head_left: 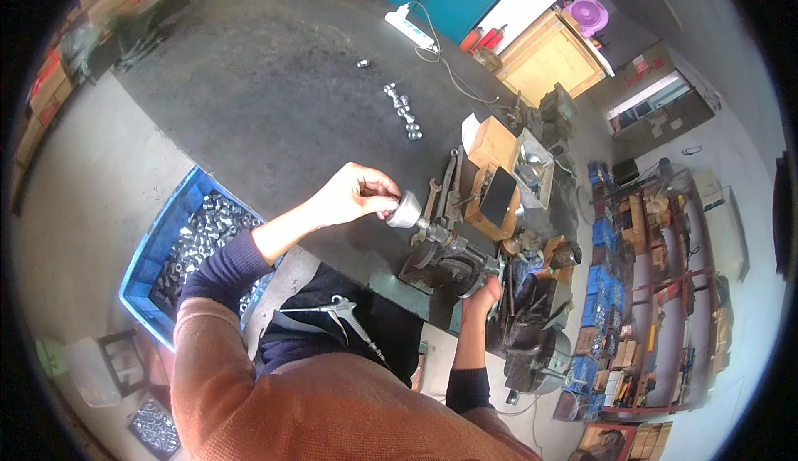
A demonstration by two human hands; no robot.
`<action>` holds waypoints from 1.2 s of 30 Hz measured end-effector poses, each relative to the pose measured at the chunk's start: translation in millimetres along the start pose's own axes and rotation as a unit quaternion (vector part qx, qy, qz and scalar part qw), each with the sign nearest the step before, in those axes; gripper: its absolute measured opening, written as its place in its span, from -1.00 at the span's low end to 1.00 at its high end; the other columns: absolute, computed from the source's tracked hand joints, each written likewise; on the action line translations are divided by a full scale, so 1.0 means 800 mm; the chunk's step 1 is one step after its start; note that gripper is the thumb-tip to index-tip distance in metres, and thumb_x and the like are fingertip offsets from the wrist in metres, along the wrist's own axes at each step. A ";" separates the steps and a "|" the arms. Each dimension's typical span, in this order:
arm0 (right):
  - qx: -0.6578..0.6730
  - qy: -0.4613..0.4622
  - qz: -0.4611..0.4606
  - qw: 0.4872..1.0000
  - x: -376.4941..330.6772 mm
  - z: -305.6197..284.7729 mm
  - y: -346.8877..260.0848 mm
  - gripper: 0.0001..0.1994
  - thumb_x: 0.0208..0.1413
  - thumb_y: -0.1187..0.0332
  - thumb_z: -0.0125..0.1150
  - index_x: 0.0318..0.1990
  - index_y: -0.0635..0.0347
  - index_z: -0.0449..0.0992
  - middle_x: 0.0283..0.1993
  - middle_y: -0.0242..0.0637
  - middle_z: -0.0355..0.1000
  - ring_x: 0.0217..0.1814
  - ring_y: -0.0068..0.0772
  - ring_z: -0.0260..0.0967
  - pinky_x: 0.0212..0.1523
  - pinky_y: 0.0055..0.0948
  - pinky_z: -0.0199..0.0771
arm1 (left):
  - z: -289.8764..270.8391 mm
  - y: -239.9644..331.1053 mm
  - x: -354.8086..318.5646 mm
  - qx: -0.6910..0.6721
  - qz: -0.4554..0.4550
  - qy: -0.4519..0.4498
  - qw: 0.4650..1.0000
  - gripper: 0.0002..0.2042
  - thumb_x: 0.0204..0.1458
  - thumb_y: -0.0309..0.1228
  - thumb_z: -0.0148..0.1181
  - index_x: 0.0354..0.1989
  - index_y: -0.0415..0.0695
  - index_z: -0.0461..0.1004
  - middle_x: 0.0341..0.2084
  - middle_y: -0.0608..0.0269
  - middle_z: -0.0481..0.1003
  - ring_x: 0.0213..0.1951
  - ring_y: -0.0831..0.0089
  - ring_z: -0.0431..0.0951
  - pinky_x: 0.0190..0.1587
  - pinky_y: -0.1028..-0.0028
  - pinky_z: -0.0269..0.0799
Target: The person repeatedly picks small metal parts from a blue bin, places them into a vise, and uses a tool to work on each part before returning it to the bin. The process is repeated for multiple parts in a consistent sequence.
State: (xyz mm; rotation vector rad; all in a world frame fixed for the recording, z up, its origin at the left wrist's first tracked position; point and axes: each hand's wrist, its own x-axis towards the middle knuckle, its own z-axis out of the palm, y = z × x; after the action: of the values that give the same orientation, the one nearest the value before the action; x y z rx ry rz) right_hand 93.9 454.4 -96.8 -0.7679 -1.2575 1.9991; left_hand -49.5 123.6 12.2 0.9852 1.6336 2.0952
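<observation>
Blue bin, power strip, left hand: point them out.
Blue bin (156, 246), head view: on its left wall.
Power strip (410, 29), head view: on its white body.
Left hand (352, 195), head view: on its middle.

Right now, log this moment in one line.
left hand: at silver cone | right hand: at near end of machine | blue bin: holding metal parts | bench: loose metal pieces

Left hand (357, 195) forward, pinching, left elbow (199, 315) bent; right hand (482, 296) nearer body, curled in grip.
</observation>
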 end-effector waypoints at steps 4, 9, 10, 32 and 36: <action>0.015 -0.011 0.045 0.999 -0.012 -0.016 -0.001 -0.87 -0.07 0.37 -0.08 -0.48 0.18 0.38 -0.56 -0.44 0.27 -0.68 -0.63 0.10 -0.77 -0.64 -0.11 | 0.000 -0.002 0.000 -0.033 -0.017 0.003 0.999 -0.88 -0.04 -0.54 0.15 -0.34 -0.33 0.47 -0.55 0.21 0.50 -0.51 0.58 0.48 -0.39 0.58 0.44; -0.108 -0.042 -0.172 0.978 0.046 0.013 -0.008 -0.84 -0.09 0.39 -0.07 -0.48 0.30 0.40 -0.60 -0.38 0.27 -0.68 -0.60 0.08 -0.76 -0.65 -0.07 | 0.003 -0.006 0.004 -0.069 -0.069 0.010 0.995 -0.85 0.00 -0.47 0.13 -0.35 -0.33 0.47 -0.58 0.22 0.48 -0.56 0.57 0.48 -0.47 0.58 0.44; -0.125 -0.058 -0.205 0.969 0.062 0.008 -0.009 -0.83 -0.09 0.40 -0.08 -0.49 0.32 0.40 -0.62 -0.38 0.25 -0.69 -0.60 0.06 -0.75 -0.65 -0.08 | 0.004 -0.005 0.006 -0.067 -0.065 0.005 0.996 -0.84 0.01 -0.46 0.12 -0.35 -0.33 0.47 -0.59 0.22 0.48 -0.57 0.57 0.48 -0.49 0.58 0.44; -0.239 -0.072 -0.282 0.926 0.048 0.014 -0.019 -0.78 -0.08 0.34 -0.01 -0.52 0.33 0.46 -0.60 -0.37 0.32 -0.56 -0.54 0.22 -0.54 -0.48 0.21 | -0.014 0.015 -0.009 -0.032 -0.103 0.049 0.993 -0.82 -0.01 -0.41 0.15 -0.39 -0.32 0.47 -0.65 0.27 0.46 -0.62 0.58 0.47 -0.52 0.61 0.42; -0.008 -0.115 -0.201 0.973 0.002 0.073 -0.104 -0.86 -0.10 0.47 -0.05 -0.48 0.36 0.41 -0.74 -0.48 0.09 -0.75 -0.71 -0.05 -0.77 -0.70 -0.15 | -0.056 0.027 -0.069 0.127 -0.142 0.089 0.978 -0.82 -0.03 -0.40 0.17 -0.43 -0.31 0.48 -0.67 0.26 0.46 -0.64 0.59 0.44 -0.54 0.61 0.36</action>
State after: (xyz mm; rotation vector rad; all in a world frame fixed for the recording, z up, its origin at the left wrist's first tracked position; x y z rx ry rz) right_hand 66.3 451.9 1.3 -0.2609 -1.4294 1.7781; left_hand -36.8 50.5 9.5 0.5986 2.0361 1.8611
